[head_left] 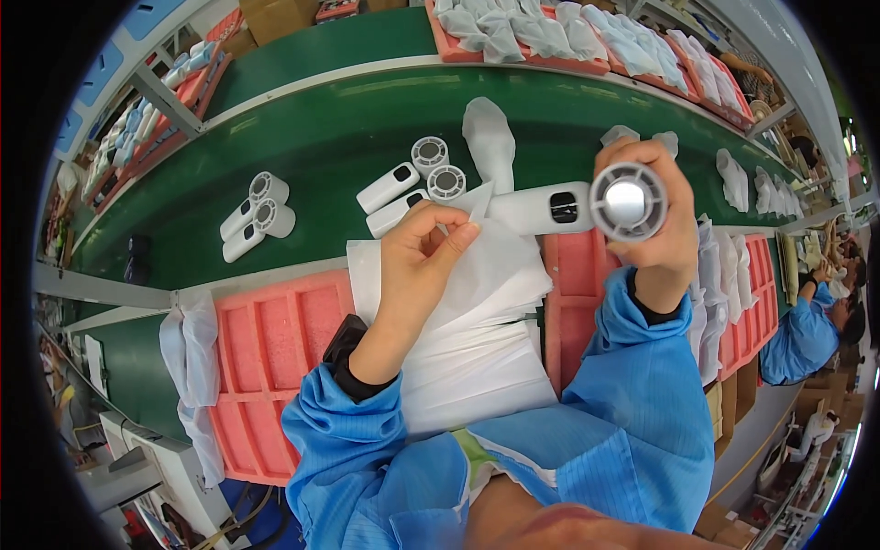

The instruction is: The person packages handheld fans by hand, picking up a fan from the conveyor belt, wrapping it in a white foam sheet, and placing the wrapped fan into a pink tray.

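My right hand (655, 225) grips a white handheld device (587, 203) by its round silver-faced head, the handle pointing left. My left hand (420, 266) pinches the top corner of a thin white foam bag (477, 206) from the stack of white bags (477, 339) lying under both hands. The bag's corner touches the device's handle end. Both forearms are in blue sleeves.
Several more white devices (408, 188) lie on the green conveyor belt (330, 137), along with a wrapped one (489, 137). Pink foam trays (266, 348) flank the bag stack. Trays of wrapped units (587, 37) line the far side. Another person in blue (807, 330) works at right.
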Action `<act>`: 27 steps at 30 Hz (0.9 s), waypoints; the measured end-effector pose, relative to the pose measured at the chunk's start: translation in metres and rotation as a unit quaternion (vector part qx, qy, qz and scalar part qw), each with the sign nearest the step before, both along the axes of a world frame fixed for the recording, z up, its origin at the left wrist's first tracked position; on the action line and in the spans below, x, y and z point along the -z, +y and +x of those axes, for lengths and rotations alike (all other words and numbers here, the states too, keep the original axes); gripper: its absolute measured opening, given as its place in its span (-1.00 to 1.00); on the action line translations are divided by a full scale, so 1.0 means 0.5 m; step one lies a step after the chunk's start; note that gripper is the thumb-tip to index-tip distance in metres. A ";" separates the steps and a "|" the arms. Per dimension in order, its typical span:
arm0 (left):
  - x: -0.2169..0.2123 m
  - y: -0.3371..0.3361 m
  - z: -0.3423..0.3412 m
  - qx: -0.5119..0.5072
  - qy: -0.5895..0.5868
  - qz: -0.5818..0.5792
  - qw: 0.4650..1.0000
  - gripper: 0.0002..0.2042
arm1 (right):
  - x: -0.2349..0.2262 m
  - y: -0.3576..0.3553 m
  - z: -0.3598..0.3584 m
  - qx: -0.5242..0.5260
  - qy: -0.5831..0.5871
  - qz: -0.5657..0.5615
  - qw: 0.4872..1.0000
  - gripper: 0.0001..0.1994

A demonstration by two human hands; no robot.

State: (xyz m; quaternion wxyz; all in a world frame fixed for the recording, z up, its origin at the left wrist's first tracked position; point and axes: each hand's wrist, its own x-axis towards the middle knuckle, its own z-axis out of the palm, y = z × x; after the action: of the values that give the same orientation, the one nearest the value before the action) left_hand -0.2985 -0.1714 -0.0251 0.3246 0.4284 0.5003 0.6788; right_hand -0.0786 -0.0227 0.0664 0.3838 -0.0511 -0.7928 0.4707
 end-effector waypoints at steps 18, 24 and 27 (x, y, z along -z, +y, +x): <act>-0.073 -0.044 0.009 0.074 -0.256 0.058 0.962 -0.88 | 0.070 -0.105 -0.138 0.083 -0.124 0.290 0.945 -0.26; -0.062 -0.054 0.046 -0.102 0.199 0.144 0.964 -0.84 | 0.093 -0.122 -0.157 0.106 -0.119 0.275 0.948 -0.18; -0.049 -0.048 0.071 -0.151 0.339 0.185 0.910 -0.78 | 0.094 -0.109 -0.152 0.138 -0.106 0.279 0.944 -0.17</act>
State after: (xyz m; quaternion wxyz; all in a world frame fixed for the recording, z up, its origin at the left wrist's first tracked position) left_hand -0.2631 -0.1953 -0.0004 -0.0556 0.6042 0.5045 0.6143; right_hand -0.1544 -0.0772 0.0192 0.3576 -0.1004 -0.9138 0.1646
